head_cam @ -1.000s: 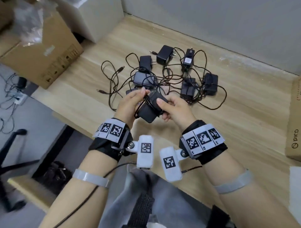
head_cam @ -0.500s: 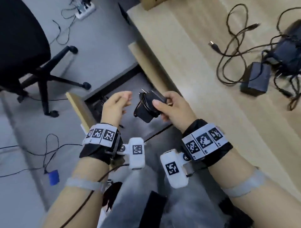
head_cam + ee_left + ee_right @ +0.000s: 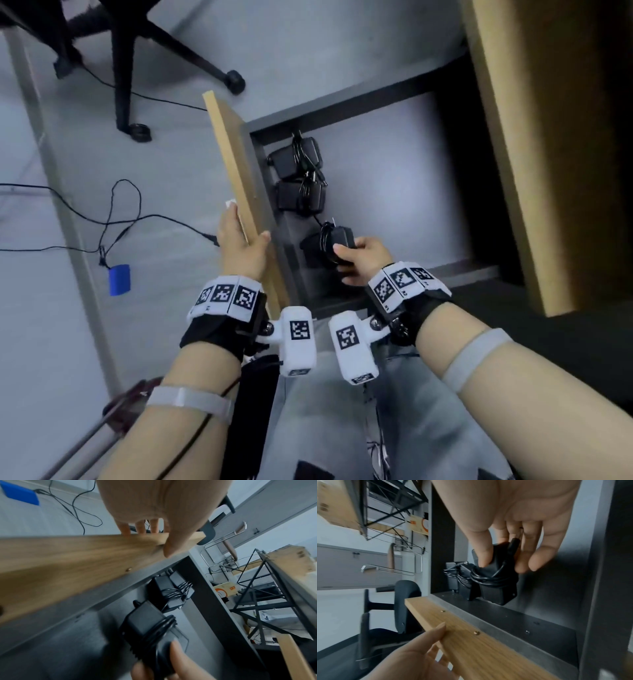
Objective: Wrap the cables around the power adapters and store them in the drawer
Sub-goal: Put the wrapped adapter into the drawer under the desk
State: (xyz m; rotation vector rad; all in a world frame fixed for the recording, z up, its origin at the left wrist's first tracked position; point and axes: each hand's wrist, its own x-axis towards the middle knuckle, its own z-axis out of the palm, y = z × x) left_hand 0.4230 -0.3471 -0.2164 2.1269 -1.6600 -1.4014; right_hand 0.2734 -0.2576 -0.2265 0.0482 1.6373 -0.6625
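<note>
So the left hand [image 3: 244,247] had its fingers [image 3: 123,527] curled over the drawer front [image 3: 236,192], holding the drawer [image 3: 394,144] open. To its right, the right hand [image 3: 363,261] pinched a wrapped adapter [image 3: 325,246] inside, long axis pointing at the front panel, right beside the 2 stored adapters [image 3: 297,178], so I'd guess it's about to drop.

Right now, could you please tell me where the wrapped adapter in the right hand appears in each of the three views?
Head: the held adapter is at centre, gripped by the right hand inside the drawer.
Left wrist: it sits at bottom centre, a thumb on it.
Right wrist: it is at centre, under the fingers.
Shared landmark: the wooden drawer front, held by the left hand.
</note>
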